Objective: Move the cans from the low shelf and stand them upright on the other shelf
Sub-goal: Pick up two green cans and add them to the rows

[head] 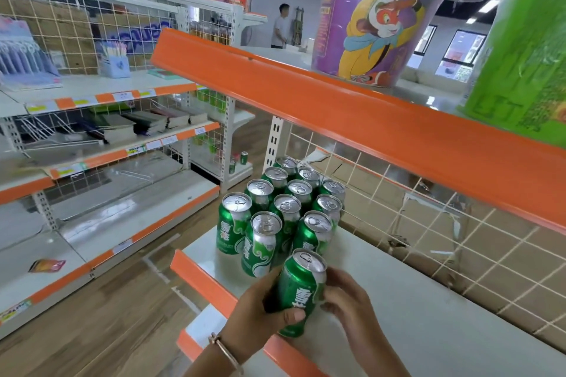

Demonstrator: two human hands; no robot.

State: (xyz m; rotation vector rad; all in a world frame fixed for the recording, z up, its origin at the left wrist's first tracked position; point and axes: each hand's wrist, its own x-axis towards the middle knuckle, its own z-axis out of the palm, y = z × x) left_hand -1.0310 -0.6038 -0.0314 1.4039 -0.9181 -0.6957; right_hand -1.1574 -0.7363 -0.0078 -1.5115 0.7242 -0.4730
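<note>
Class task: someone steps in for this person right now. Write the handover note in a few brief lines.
Left hand and right hand both grip one green can, tilted, at the shelf's front edge.
Done: twelve standing cans upright in rows further back on that shelf.
Left: stand the held can upright beside them. The low shelf is out of view, so check it for more.

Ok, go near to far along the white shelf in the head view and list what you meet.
Orange front lip → held can, gripped by the left hand and right hand → standing cans, upright in rows → wire mesh back panel.
</note>
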